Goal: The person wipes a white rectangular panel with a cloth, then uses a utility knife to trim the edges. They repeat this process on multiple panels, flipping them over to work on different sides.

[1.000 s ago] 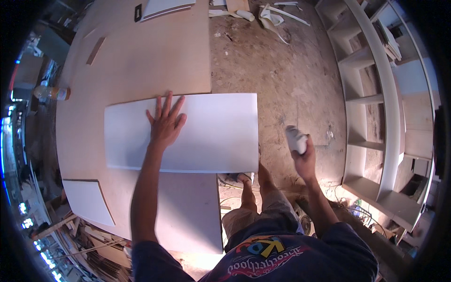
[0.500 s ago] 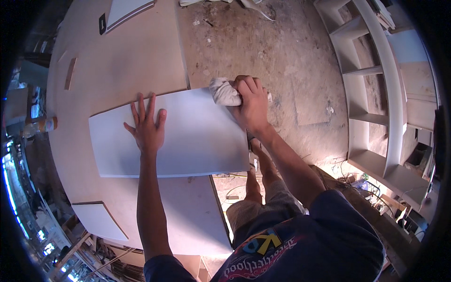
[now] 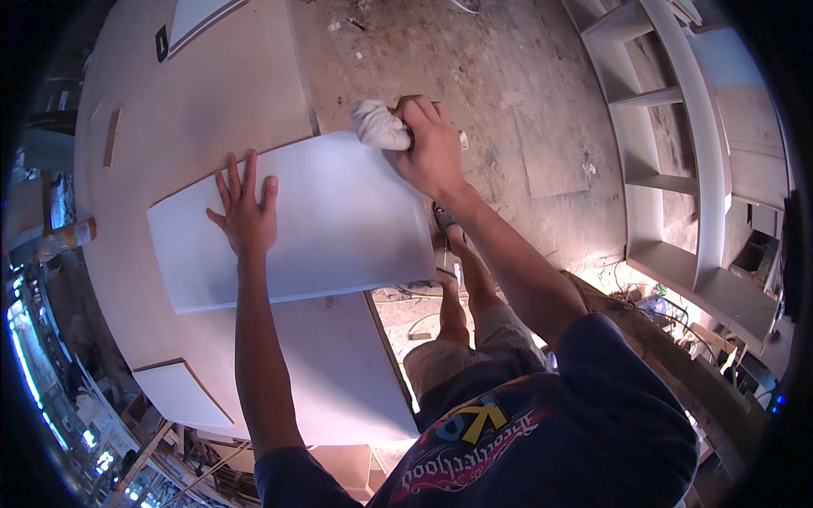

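Observation:
A white rectangular board (image 3: 339, 224) lies on a larger pale sheet (image 3: 203, 102). My left hand (image 3: 248, 212) rests on its left part with fingers spread, holding nothing. At the board's upper right corner my right hand (image 3: 428, 144) is wrapped round a bunched white cloth (image 3: 377, 123). A short light-coloured end sticks out past my knuckles; whether something is inside the cloth I cannot tell. The board's corner is partly hidden under hand and cloth.
A smaller white panel (image 3: 186, 391) lies at lower left, a bottle (image 3: 72, 239) at the left edge. A thin wooden strip (image 3: 113, 137) lies on the sheet. A cabinet frame with compartments (image 3: 656, 186) stands at right on the stained floor (image 3: 525, 110). Wires and offcuts clutter below it.
My right hand has swung from right of the board up and leftward onto its upper right corner with the cloth. The view has shifted; my left hand stays spread on the board.

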Tool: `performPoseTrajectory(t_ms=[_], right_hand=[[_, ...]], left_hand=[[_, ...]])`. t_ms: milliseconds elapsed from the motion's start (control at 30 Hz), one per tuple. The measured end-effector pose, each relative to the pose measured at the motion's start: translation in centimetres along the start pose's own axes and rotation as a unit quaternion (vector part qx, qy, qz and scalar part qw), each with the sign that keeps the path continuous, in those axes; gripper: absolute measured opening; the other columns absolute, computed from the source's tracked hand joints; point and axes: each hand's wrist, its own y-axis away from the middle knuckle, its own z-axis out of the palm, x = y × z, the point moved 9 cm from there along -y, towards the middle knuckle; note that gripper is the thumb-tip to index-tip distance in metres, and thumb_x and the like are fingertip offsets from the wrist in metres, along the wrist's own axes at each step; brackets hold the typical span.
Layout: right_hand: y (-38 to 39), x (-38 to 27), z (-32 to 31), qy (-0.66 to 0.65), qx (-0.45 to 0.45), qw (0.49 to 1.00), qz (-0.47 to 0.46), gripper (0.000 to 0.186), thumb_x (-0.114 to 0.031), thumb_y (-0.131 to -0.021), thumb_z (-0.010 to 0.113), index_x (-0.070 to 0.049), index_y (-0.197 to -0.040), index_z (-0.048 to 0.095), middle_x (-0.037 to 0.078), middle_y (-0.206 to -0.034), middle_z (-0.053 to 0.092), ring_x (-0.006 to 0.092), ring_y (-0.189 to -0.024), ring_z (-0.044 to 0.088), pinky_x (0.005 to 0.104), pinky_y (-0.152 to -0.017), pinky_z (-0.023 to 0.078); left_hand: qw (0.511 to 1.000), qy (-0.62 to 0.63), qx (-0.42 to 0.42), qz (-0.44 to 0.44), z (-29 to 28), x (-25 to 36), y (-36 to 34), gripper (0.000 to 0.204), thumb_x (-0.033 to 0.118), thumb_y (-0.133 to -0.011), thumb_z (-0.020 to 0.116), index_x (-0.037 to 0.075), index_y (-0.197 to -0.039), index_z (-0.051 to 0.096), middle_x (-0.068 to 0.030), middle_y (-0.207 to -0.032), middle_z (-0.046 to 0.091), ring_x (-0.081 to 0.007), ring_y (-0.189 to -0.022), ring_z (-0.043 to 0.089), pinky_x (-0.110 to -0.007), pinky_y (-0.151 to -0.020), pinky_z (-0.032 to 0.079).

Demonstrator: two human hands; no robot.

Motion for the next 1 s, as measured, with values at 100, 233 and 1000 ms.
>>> performPoseTrajectory(t_ms=[100, 233, 1000], right_hand=[[5.3, -0.7, -0.6, 0.017, -0.058, 0.998, 0.002, 0.045, -0.011, -0.068, 0.076, -0.011, -0.11, 0.06, 0.008, -0.117, 0.059, 0.0362, -0.11, 0.053, 0.0509, -0.09, 0.044], [27.6, -2.0, 0.6, 0.032, -0.306, 0.951, -0.015, 0.029, -0.008, -0.076, 0.064, -0.009, -0.105, 0.068, 0.012, -0.111, 0.061, 0.0344, -0.113, 0.054, 0.0487, -0.083, 0.044], [24.8, 10.1, -7.3, -0.348, -0.066, 0.86, 0.369, 0.055, 0.005, -0.072, 0.054, -0.005, -0.126, 0.059, -0.002, -0.097, 0.064, 0.0101, -0.086, 0.06, 0.0258, -0.074, 0.049]], left_hand=[[1.0, 0.005, 0.0, -0.002, 0.3, 0.1, 0.1, 0.061, 0.069, -0.1, 0.039, 0.046, -0.156, 0.034, 0.004, -0.17, 0.018, -0.0317, -0.157, 0.015, -0.079, -0.113, 0.01], [0.999, 0.028, 0.005, 0.017, 0.8, 0.5, -0.4, 0.07, 0.07, -0.098, 0.041, 0.041, -0.159, 0.028, -0.0007, -0.171, 0.015, -0.0319, -0.157, 0.012, -0.079, -0.113, 0.007], [0.958, 0.034, -0.092, 0.269, -1.3, -0.8, 8.1, 0.087, 0.068, -0.09, 0.056, 0.025, -0.161, 0.03, -0.0051, -0.171, 0.015, -0.0393, -0.156, 0.009, -0.073, -0.118, 0.008]])
